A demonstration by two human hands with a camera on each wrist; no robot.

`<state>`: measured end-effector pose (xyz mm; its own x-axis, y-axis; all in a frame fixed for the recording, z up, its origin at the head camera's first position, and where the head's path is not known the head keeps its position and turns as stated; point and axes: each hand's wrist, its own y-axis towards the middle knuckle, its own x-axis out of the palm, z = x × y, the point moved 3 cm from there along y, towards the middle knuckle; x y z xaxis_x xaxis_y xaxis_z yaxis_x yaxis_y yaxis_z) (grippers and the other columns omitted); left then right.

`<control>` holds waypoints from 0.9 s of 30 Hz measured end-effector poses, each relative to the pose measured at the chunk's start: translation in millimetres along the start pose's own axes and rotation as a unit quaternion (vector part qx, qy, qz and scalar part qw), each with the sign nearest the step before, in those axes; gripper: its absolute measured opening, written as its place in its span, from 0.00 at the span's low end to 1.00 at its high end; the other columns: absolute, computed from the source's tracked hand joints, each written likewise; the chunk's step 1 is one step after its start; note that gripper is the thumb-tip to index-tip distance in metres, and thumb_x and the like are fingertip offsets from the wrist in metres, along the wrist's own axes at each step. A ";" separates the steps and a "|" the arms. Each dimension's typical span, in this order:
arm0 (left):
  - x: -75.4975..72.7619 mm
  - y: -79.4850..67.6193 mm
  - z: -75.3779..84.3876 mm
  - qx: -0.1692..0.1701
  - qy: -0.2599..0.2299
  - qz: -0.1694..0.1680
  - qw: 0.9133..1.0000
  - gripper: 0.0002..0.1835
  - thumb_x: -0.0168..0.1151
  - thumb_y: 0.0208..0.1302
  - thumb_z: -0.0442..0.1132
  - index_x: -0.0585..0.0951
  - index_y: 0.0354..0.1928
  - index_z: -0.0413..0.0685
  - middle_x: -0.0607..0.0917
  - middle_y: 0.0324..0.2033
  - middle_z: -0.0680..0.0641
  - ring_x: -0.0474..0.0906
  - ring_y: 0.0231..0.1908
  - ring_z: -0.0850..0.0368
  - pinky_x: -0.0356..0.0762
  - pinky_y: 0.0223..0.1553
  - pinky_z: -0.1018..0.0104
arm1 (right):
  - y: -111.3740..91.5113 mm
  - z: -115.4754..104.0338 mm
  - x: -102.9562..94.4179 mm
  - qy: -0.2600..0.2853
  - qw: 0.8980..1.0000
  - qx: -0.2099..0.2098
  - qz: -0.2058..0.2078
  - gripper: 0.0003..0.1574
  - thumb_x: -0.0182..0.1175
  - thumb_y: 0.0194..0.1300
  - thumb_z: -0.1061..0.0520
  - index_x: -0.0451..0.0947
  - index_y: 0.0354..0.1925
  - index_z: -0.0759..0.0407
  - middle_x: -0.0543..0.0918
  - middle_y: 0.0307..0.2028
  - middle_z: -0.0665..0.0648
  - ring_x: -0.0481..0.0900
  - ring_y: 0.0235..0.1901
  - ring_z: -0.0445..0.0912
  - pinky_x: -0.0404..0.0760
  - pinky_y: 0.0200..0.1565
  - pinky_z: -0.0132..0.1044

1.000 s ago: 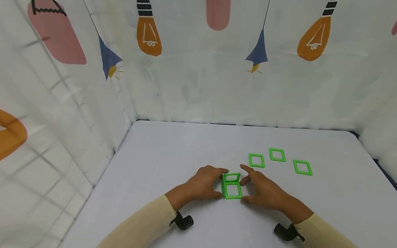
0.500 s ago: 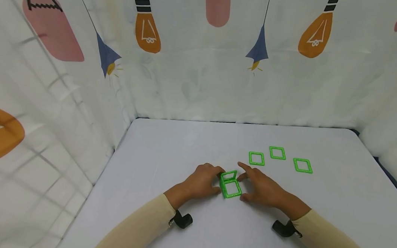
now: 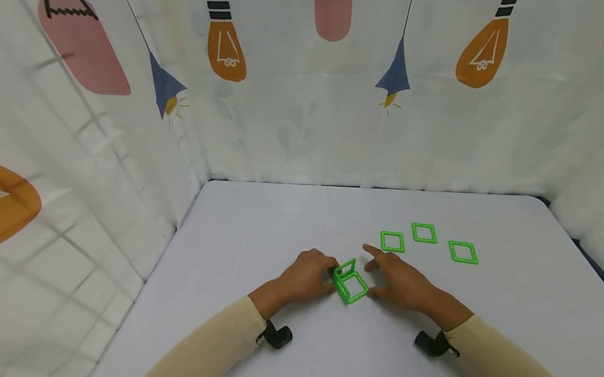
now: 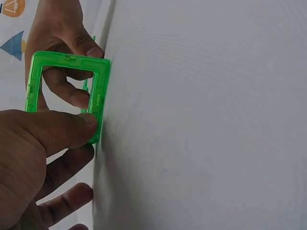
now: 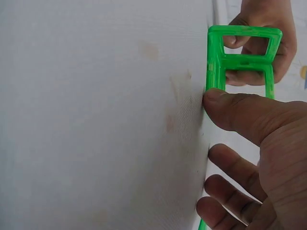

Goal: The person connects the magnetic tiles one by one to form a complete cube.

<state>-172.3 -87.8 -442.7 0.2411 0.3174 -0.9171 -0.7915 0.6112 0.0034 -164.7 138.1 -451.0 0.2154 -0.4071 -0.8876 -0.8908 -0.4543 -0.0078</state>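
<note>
Between the two hands, green square magnetic tiles are joined on the white table. One base tile [image 3: 359, 297] lies flat, and two others stand along its left and back edges. My left hand [image 3: 306, 276] holds the left standing tile [image 4: 67, 59]; its thumb presses the tile's face in the left wrist view, with the index finger hidden. At the other side, my right hand [image 3: 401, 283] has its thumb [image 5: 225, 103] against the base tile's near right corner. Its index finger points forward, and the other fingers are loosely bent beside the joined tiles.
Three loose green tiles lie flat beyond the right hand: a left one [image 3: 393, 250], a middle one [image 3: 425, 241] and a right one [image 3: 465, 262]. A white printed curtain [image 3: 303, 109] borders the table's back and left. Each wrist carries a small black camera [image 3: 279, 336].
The joined tiles have turned counterclockwise on the table, as seen from above, and shifted slightly left. Both hands stay beside them; the loose tiles have not moved.
</note>
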 end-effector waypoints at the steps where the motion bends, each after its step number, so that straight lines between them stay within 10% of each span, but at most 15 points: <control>1: 0.1 -0.1 0.0 0.002 0.001 0.001 1.000 0.16 0.76 0.61 0.42 0.86 0.50 0.54 0.85 0.38 0.62 0.76 0.45 0.61 0.74 0.53 0.60 | 0.5 0.5 -0.3 -0.001 1.000 0.001 0.001 0.64 0.81 0.53 0.53 0.56 0.79 0.55 0.83 0.51 0.43 0.75 0.62 0.51 0.76 0.59 0.49; 27: 3.6 -0.7 -0.8 0.013 0.017 0.010 1.000 0.11 0.78 0.59 0.42 0.86 0.42 0.57 0.85 0.35 0.63 0.77 0.49 0.58 0.73 0.56 0.54 | 10.7 42.9 -36.0 0.000 0.999 0.033 0.025 0.46 0.74 0.63 0.51 0.67 0.74 0.57 0.83 0.56 0.55 0.77 0.59 0.57 0.78 0.54 0.55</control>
<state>-171.3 -87.6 -446.3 0.2060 0.3048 -0.9299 -0.7808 0.6240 0.0316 -199.2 181.8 -438.9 0.1700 -0.4273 -0.8880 -0.9248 -0.3805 0.0060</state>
